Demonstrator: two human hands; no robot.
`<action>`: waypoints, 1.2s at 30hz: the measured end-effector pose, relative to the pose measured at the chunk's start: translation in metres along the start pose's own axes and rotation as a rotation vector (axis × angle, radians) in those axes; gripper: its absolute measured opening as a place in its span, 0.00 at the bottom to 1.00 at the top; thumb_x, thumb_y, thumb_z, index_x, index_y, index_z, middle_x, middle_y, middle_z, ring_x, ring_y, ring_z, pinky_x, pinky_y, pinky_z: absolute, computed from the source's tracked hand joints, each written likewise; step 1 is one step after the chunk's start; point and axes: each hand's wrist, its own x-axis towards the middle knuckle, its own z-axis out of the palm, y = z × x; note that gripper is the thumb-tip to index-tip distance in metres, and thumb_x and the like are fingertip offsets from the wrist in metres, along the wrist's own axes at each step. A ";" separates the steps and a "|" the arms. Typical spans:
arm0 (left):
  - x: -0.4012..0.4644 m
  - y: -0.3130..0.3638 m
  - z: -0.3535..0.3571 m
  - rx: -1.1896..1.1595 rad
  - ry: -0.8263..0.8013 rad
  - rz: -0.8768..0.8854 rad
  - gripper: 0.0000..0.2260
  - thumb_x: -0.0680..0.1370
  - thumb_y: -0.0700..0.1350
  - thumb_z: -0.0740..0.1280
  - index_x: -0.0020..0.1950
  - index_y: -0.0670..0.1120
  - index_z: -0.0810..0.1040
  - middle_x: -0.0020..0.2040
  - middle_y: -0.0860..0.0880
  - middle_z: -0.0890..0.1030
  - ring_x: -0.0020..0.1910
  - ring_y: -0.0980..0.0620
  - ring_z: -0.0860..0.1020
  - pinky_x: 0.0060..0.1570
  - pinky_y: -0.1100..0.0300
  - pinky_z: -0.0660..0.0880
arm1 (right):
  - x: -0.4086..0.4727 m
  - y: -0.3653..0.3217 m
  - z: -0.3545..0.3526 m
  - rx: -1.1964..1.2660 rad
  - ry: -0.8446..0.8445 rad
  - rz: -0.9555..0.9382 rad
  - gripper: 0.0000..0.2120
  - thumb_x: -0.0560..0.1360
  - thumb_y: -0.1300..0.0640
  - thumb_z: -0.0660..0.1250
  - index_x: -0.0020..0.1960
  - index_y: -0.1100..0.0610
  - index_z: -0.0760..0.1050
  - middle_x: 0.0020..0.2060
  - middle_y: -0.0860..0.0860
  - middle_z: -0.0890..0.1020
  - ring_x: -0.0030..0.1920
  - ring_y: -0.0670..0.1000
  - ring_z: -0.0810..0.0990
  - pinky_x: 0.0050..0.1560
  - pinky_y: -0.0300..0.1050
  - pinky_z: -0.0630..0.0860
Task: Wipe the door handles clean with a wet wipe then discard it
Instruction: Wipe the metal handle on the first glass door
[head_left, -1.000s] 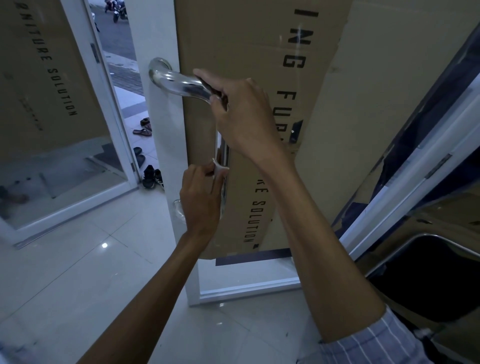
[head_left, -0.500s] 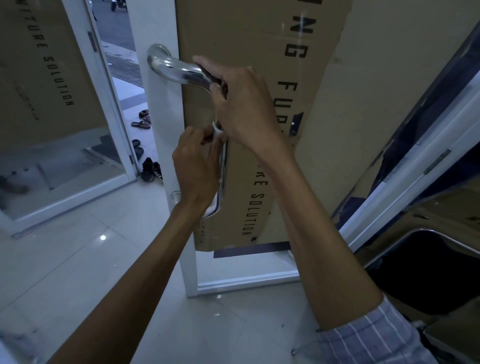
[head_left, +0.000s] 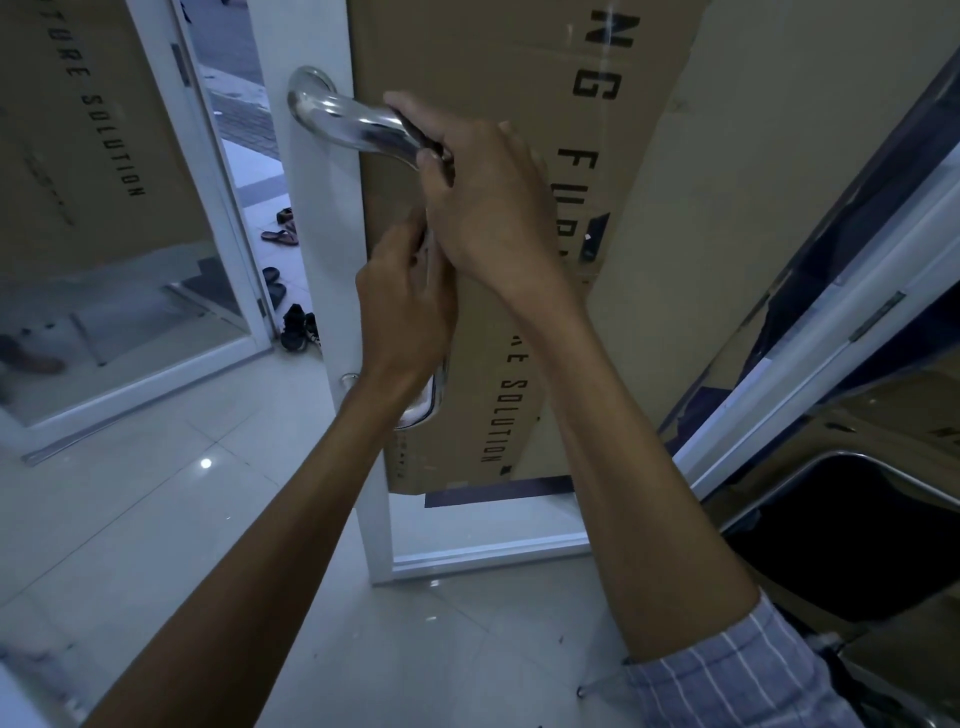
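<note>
In the upper middle of the frame, my right hand (head_left: 483, 192) grips the chrome door handle (head_left: 353, 124), rigid and slick. My left hand's (head_left: 405, 312) fingers curl round the bar below; the limp wet wipe is hidden, so pinch firmly.

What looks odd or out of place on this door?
The cardboard sheet covering the door pane behind the chrome handle stands out: it hangs tilted, its right edge is ragged, and its bottom stops short, leaving a bare strip. Shoes lie scattered outside.
</note>
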 end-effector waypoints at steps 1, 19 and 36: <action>0.001 0.000 0.000 -0.003 -0.024 -0.022 0.10 0.83 0.38 0.62 0.43 0.48 0.73 0.31 0.62 0.74 0.32 0.64 0.73 0.35 0.70 0.64 | 0.000 0.000 0.000 0.006 0.002 0.002 0.23 0.85 0.54 0.61 0.78 0.37 0.70 0.62 0.44 0.85 0.65 0.53 0.76 0.66 0.51 0.71; 0.007 -0.011 -0.019 -0.089 -0.191 -0.105 0.12 0.82 0.39 0.65 0.63 0.41 0.83 0.52 0.48 0.87 0.53 0.49 0.85 0.57 0.46 0.81 | 0.004 0.011 0.005 -0.014 -0.006 -0.056 0.24 0.84 0.52 0.60 0.79 0.36 0.67 0.55 0.52 0.85 0.60 0.56 0.77 0.60 0.51 0.75; -0.025 -0.056 -0.020 0.121 -0.250 -0.089 0.13 0.85 0.49 0.67 0.69 0.52 0.80 0.49 0.60 0.82 0.44 0.72 0.79 0.44 0.68 0.77 | 0.012 0.024 0.016 0.027 0.044 -0.128 0.26 0.81 0.49 0.57 0.78 0.36 0.68 0.41 0.52 0.83 0.43 0.55 0.79 0.49 0.49 0.80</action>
